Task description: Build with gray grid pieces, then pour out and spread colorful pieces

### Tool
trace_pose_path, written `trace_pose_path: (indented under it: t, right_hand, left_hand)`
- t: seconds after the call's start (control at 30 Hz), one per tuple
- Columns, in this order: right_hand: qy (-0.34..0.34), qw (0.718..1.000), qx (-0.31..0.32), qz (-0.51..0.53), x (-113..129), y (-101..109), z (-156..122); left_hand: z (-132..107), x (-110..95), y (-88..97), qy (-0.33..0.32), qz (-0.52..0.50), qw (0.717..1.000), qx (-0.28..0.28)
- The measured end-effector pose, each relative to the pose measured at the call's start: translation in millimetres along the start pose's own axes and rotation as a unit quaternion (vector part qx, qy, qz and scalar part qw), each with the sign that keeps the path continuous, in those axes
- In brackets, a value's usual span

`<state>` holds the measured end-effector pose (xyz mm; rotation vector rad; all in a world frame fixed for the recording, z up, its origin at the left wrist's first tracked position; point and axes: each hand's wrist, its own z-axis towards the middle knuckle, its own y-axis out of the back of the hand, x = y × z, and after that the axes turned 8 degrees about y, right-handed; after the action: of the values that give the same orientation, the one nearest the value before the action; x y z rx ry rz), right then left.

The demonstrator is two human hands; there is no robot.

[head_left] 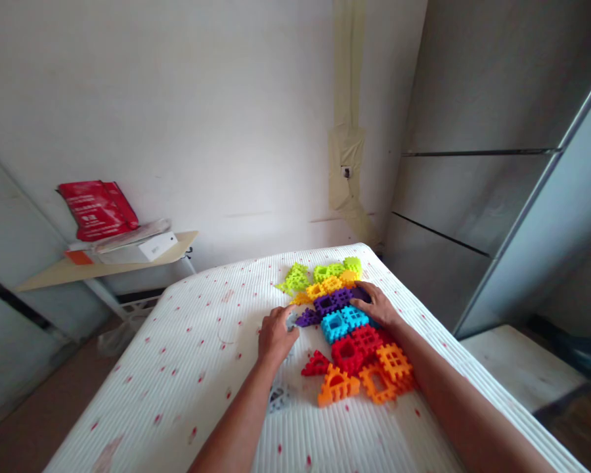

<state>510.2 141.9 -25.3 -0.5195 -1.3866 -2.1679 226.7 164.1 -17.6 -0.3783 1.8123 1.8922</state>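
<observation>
My left hand (277,336) is closed around a light grey building piece (291,320), mostly hidden by the fingers. Just right of it lies a dark purple triangular piece (307,318). At the right end of the purple row, my right hand (377,305) has its thumb and fingers about a dark purple block (360,295). Rows of interlocking plastic blocks spread between and around the hands: lime green (329,272), yellow (325,286), purple (333,301), light blue (343,322), red (355,349) and orange (378,383). Another grey piece (278,399) lies by my left forearm.
The bed-like surface wears a white ribbed cover with red specks (187,355). A small shelf table (182,244) at the left carries a red bag (96,210) and a white box (150,247). A grey cabinet (473,190) borders the right side; a wall socket (346,171) is behind.
</observation>
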Motion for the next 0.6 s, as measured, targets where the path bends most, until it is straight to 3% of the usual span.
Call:
trace_pose_path:
  t: [0.13, 0.33, 0.43, 0.5, 0.6]
  right_hand:
    - [0.059, 0.998, -0.018, -0.026, 22, -6, 5]
    - [-0.028, 0.999, 0.011, -0.033, 56, -13, 15]
    - [-0.019, 0.997, 0.057, -0.041, 67, -20, 17]
    - [0.012, 0.996, 0.093, -0.012, 72, -24, 17]
    - [0.045, 0.99, 0.122, 0.046, 79, -27, 17]
  left_hand:
    - [1, 0, -0.7, 0.03, -0.052, 0.998, -0.006]
    - [5, 2, -3.1, 0.077, -0.164, 0.983, 0.028]
    - [5, -2, -3.4, 0.066, -0.23, 0.97, 0.053]
    - [3, -4, -2.2, 0.052, -0.315, 0.945, 0.07]
    - [-3, -4, 1.7, 0.058, -0.469, 0.874, 0.116]
